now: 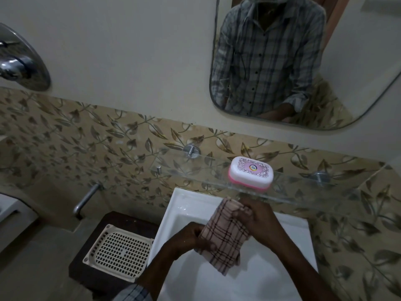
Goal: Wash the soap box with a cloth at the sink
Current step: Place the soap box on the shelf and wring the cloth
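Observation:
A white soap box (250, 172) with a pink base and a patterned lid sits closed on the glass shelf (303, 187) above the sink. Below it, over the white sink (180, 213), both hands hold a checked pink-and-brown cloth (223, 235). My left hand (188, 237) grips the cloth's lower left edge. My right hand (258, 216) clasps its upper part, just under the shelf. Neither hand touches the soap box.
A cream plastic grid tray (118, 250) lies on a dark stand left of the sink. A metal wall tap (85, 199) juts out above it. A mirror (303, 61) hangs above the shelf and a chrome fitting (21, 61) sits at far left.

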`<state>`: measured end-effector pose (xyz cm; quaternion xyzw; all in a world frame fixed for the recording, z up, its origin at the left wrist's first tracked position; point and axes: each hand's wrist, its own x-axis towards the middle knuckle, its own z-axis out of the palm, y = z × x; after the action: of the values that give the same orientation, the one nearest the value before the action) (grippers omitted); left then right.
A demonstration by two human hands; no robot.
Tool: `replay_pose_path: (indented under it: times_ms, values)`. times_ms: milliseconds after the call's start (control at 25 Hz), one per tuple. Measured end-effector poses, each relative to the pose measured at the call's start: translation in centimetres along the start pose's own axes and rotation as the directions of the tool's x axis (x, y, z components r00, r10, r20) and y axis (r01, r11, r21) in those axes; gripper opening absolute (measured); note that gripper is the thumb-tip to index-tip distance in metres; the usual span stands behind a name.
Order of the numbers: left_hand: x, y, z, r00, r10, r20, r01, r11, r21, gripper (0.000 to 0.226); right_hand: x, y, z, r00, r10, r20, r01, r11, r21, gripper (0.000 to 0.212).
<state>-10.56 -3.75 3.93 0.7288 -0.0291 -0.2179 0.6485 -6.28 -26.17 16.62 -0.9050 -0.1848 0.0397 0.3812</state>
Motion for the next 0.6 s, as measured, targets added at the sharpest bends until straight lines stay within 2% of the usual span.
replay_pose_path:
  times_ms: [40, 120, 200, 240, 360, 440, 520, 600]
  values:
    - [-0.7, -1.1, -0.4, 1.0, -0.018, -0.017, 0.017, 0.999, -0.051, 0.03, -0.2, 0.5, -0.3, 0.998, 0.059, -0.022, -0.056, 0.992, 0.116, 0.008]
    - [-1.9, -2.7, -0.8, 0.993, -0.017, -0.115, -0.021, 0.945, -0.327, 0.039, -1.1, 1.9, -0.4, 0.979, 0.203, 0.004, -0.187, 0.896, 0.402, 0.017]
    - [-2.2, -2.9, -0.4, 0.977, -0.018, -0.213, -0.111, 0.808, -0.579, 0.046, -2.1, 3.3, 0.5, 0.936, 0.349, 0.048, -0.301, 0.72, 0.625, 0.017]
    - [-2.1, -2.5, 0.2, 0.957, -0.065, -0.283, -0.131, 0.774, -0.62, 0.044, -2.5, 4.1, 1.1, 0.896, 0.436, 0.08, -0.361, 0.613, 0.703, 0.017]
    - [-1.5, -0.2, 2.3, 0.854, -0.268, -0.446, -0.047, 0.814, -0.579, 0.032, -3.8, 6.1, 2.5, 0.762, 0.588, 0.271, -0.488, 0.247, 0.837, 0.018]
    - [-1.8, 1.0, 3.3, 0.868, -0.251, -0.429, -0.003, 0.86, -0.51, 0.024, -4.3, 7.0, 2.7, 0.706, 0.604, 0.37, -0.52, 0.088, 0.85, 0.019]
    - [-2.2, 1.3, 4.2, 0.841, -0.175, -0.512, 0.018, 0.955, -0.297, 0.018, -5.1, 8.1, 2.6, 0.688, 0.605, 0.402, -0.535, 0.048, 0.844, 0.017]
    - [-2.3, 1.3, 4.5, 0.749, -0.068, -0.659, 0.088, 0.996, -0.003, 0.02, -5.8, 8.8, 2.5, 0.696, 0.622, 0.359, -0.539, 0.123, 0.833, 0.015]
